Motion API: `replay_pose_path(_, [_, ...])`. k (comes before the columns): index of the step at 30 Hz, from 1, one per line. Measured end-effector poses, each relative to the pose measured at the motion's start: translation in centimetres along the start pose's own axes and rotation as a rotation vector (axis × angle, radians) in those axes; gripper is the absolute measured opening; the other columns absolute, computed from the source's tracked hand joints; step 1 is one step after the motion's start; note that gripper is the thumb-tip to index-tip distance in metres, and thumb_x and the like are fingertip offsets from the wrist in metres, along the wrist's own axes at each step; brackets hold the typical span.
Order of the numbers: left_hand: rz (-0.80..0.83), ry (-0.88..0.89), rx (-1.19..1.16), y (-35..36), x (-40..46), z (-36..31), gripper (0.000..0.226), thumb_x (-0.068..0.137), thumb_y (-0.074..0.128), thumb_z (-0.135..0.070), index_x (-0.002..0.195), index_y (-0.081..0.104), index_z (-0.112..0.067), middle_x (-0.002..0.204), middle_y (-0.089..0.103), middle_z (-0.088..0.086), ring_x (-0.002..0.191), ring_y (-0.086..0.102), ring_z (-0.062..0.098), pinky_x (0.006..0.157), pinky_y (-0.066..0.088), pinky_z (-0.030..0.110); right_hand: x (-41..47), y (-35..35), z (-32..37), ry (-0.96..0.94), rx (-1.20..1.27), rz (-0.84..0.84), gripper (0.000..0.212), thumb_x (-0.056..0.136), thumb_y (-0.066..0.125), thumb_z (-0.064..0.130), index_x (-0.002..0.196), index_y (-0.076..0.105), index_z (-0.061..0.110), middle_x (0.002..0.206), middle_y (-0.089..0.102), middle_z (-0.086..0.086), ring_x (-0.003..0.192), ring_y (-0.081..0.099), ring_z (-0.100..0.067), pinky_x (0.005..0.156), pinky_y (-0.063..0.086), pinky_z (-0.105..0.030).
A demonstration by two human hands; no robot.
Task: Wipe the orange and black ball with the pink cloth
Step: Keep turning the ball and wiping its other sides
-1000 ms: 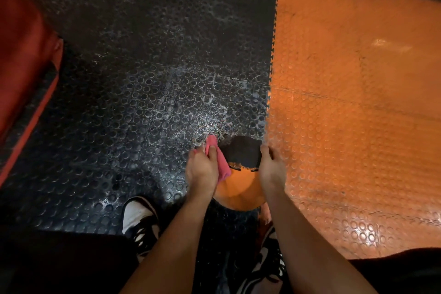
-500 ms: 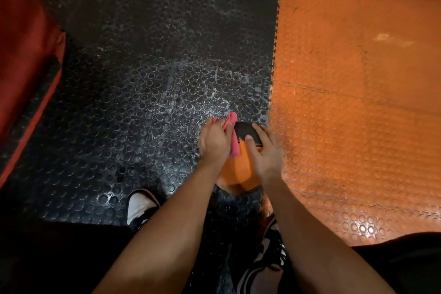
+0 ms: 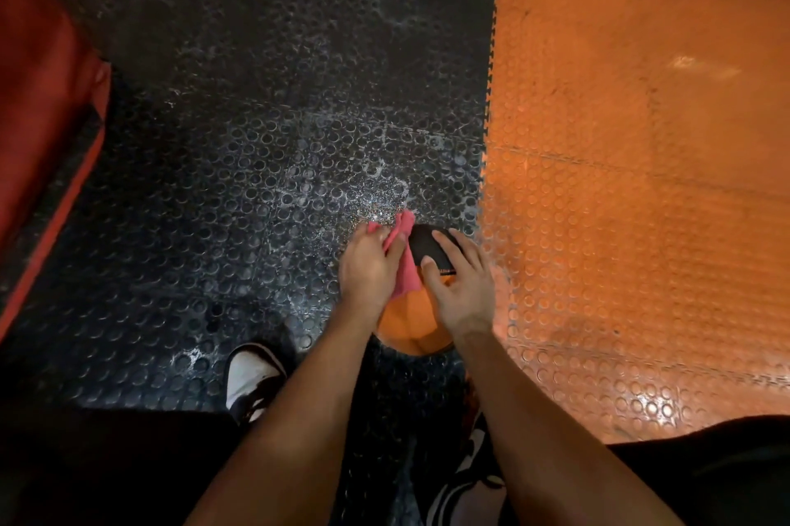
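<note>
The orange and black ball (image 3: 406,324) sits on the floor between my feet, its black part (image 3: 425,245) turned away from me and its orange part toward me. My left hand (image 3: 369,267) grips the pink cloth (image 3: 402,265) and presses it against the ball's left side. My right hand (image 3: 459,284) rests on top of the ball with fingers spread over the black part, steadying it. Most of the ball's upper surface is hidden under both hands.
The floor is studded rubber matting, black (image 3: 256,141) on the left and orange (image 3: 641,183) on the right, with white dust near the ball. A red padded object (image 3: 38,119) stands at the left. My two shoes (image 3: 252,380) (image 3: 466,478) flank the ball.
The ball has rolled away from me, so less black shows. My right hand slid from the ball's right side onto its top, and my left hand moved up with the cloth.
</note>
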State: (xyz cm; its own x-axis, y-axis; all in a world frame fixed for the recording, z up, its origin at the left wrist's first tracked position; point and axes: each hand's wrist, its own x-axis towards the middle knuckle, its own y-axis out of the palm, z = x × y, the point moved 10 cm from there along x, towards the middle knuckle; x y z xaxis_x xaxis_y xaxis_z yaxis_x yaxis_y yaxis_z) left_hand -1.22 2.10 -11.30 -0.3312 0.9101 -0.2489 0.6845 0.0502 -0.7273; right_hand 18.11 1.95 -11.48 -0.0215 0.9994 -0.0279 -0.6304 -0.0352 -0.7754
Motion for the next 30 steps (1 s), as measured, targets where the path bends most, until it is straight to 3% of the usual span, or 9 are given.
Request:
replay_pose_path(2, [-0.08, 0.04, -0.039, -0.4, -3.2, -0.6, 0.036, 0.101, 0.056, -0.045, 0.118, 0.071, -0.017, 0.117, 0.058, -0.001, 0.093, 0.059, 0.011, 0.079, 0.058, 0.033, 0.4, 0.0, -0.5, 0.061, 0.019, 0.018, 0.058, 0.094, 0.046, 0.063, 0.143, 0.062, 0.036, 0.154, 0.054, 0.009, 0.143, 0.043, -0.016, 0.12, 0.036, -0.046])
replay_pose_path(7, [-0.211, 0.135, -0.037, 0.1, -6.3, -3.0, 0.042, 0.096, 0.058, -0.044, 0.127, 0.07, -0.019, 0.124, 0.058, 0.002, 0.104, 0.053, 0.008, 0.088, 0.051, 0.027, 1.4, -0.6, -2.4, 0.205, 0.106, -0.013, 0.056, 0.095, 0.047, 0.063, 0.144, 0.059, 0.04, 0.154, 0.053, 0.01, 0.143, 0.045, -0.017, 0.118, 0.039, -0.048])
replay_pose_path(11, [-0.115, 0.133, 0.083, 0.8, -0.7, -5.5, 0.032, 0.099, 0.061, -0.039, 0.12, 0.071, -0.017, 0.115, 0.059, 0.002, 0.094, 0.051, 0.011, 0.081, 0.051, 0.028, 1.5, -1.1, -3.9, 0.274, 0.182, -0.041, 0.06, 0.093, 0.046, 0.066, 0.145, 0.059, 0.039, 0.152, 0.054, 0.009, 0.139, 0.049, -0.019, 0.115, 0.044, -0.049])
replay_pose_path(16, [0.114, -0.092, 0.023, 3.3, 5.9, -3.6, 0.037, 0.098, 0.062, -0.045, 0.099, 0.072, -0.01, 0.087, 0.068, 0.003, 0.073, 0.067, 0.017, 0.065, 0.061, 0.034, 1.6, -1.2, -4.8, 0.304, 0.257, -0.033, 0.058, 0.092, 0.05, 0.064, 0.143, 0.061, 0.039, 0.153, 0.054, 0.008, 0.14, 0.048, -0.015, 0.118, 0.04, -0.044])
replay_pose_path(20, [-0.006, -0.01, -0.049, 2.1, 2.6, -3.2, 0.04, 0.102, 0.053, -0.047, 0.116, 0.068, -0.013, 0.109, 0.061, -0.002, 0.09, 0.064, 0.014, 0.07, 0.055, 0.022, 2.2, -1.5, -6.2, 0.422, 0.34, -0.026, 0.05, 0.099, 0.053, 0.059, 0.144, 0.062, 0.037, 0.147, 0.056, 0.015, 0.132, 0.048, -0.005, 0.115, 0.037, -0.032])
replay_pose_path(23, [-0.095, -0.018, -0.133, 2.4, -2.8, -0.6, 0.052, 0.103, 0.04, -0.058, 0.13, 0.062, -0.019, 0.134, 0.054, 0.001, 0.112, 0.063, 0.018, 0.092, 0.059, 0.038, 4.0, -2.6, -6.8, 0.455, 0.216, 0.012, 0.059, 0.099, 0.038, 0.059, 0.145, 0.061, 0.03, 0.147, 0.059, -0.003, 0.134, 0.054, -0.027, 0.114, 0.043, -0.044])
replay_pose_path(26, [-0.206, -0.017, -0.199, 3.2, -7.1, 0.9, 0.047, 0.103, 0.048, -0.048, 0.139, 0.06, -0.019, 0.13, 0.054, 0.0, 0.108, 0.058, 0.012, 0.089, 0.058, 0.035, 6.0, -3.1, -4.3, 0.304, 0.073, 0.006, 0.047, 0.108, 0.039, 0.039, 0.149, 0.057, 0.023, 0.155, 0.05, -0.008, 0.141, 0.046, -0.029, 0.116, 0.037, -0.043])
replay_pose_path(30, [-0.296, 0.012, -0.208, 2.9, -8.1, 0.0, 0.042, 0.103, 0.055, -0.04, 0.141, 0.06, -0.022, 0.121, 0.053, -0.004, 0.099, 0.055, 0.01, 0.081, 0.053, 0.027, 4.6, -1.7, -2.2, 0.265, -0.08, 0.041, 0.066, 0.096, 0.029, 0.067, 0.153, 0.05, 0.04, 0.162, 0.045, 0.007, 0.152, 0.033, -0.026, 0.123, 0.027, -0.057])
